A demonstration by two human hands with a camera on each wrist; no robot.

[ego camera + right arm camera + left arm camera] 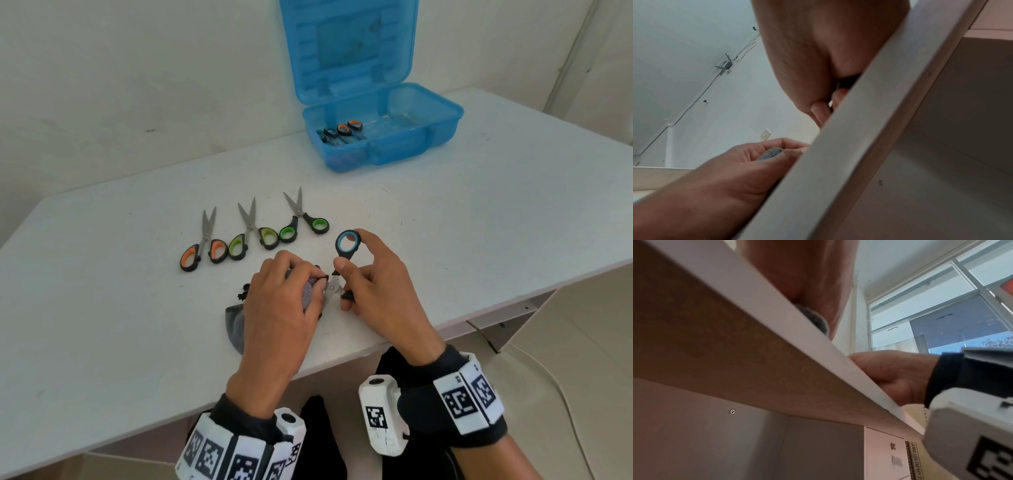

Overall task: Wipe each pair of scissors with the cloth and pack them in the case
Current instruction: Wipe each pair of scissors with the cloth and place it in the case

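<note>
My right hand (356,274) holds blue-handled scissors (347,244) by the handles, blades spread and pointing toward my left hand. My left hand (291,284) grips a grey cloth (308,294) bunched around one blade near the table's front edge; the cloth (770,153) shows between its fingers in the right wrist view. Three more pairs lie in a row behind: orange-handled scissors (205,246), yellow-green scissors (251,236), bright green scissors (303,221). The open blue case (383,137) stands at the back with two pairs of scissors (342,132) inside.
The white table (479,212) ends close on the right and front; its front edge (818,345) fills both wrist views. The case lid (349,44) stands upright against the wall. A loose part of the cloth (234,325) lies under my left wrist.
</note>
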